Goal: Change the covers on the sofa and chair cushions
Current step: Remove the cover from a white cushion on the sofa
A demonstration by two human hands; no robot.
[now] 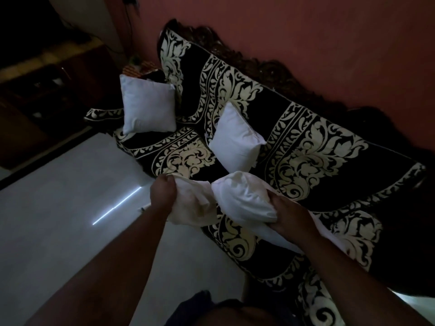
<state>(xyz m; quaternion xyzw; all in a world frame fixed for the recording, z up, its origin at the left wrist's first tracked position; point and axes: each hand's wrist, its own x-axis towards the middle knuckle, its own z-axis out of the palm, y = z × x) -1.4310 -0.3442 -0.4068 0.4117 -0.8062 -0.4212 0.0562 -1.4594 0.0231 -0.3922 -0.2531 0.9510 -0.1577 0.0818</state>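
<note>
I hold a white cushion (242,196) over the sofa's front edge. My left hand (162,196) grips a bunch of white cover cloth (195,205) at the cushion's left end. My right hand (289,215) grips the cushion's right part from below. Two more plain white cushions stand on the sofa: one (148,104) at the far left end, one (235,140) leaning near the middle. The sofa (317,147) wears a black throw with cream floral pattern.
A pale shiny floor (70,208) spreads to the left of the sofa. A dark wooden cabinet (47,90) stands at the far left. A reddish wall (306,31) runs behind the sofa's carved wooden back.
</note>
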